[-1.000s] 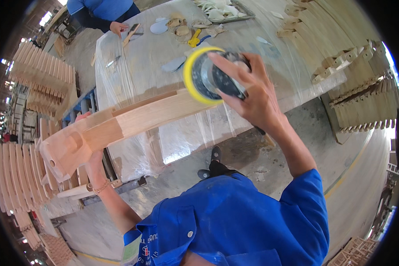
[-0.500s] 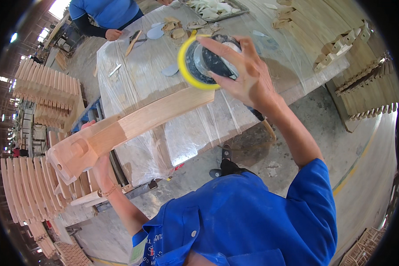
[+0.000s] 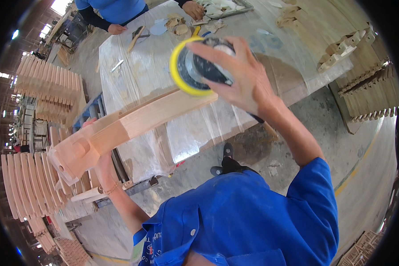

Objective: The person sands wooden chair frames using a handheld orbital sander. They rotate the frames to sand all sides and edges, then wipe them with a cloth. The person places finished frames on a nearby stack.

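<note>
A long pale wooden furniture part [image 3: 155, 110] with a wide, notched end slants over the table. Its wide end is in my left hand [image 3: 103, 172], fingers wrapped around the underside and partly hidden by the wood. My right hand [image 3: 248, 82] grips a round power sander [image 3: 202, 66] with a black body and a yellow pad. The sander is tilted, its pad edge at the far end of the part; whether it touches the wood, I cannot tell.
A plastic-covered table [image 3: 142, 80] carries a wood-handled tool [image 3: 136, 39], a small blade-like tool [image 3: 117, 66], round discs [image 3: 158, 27] and a tray of pale scraps [image 3: 226, 8]. Across it stands a co-worker in blue [image 3: 111, 11]. Stacked wooden parts [image 3: 29, 184] flank the left; more boards [image 3: 368, 93] stand right.
The sander and my right hand have shifted slightly left and down along the wooden part. The co-worker's hand has come further over the table, near the tray. My left hand keeps its hold.
</note>
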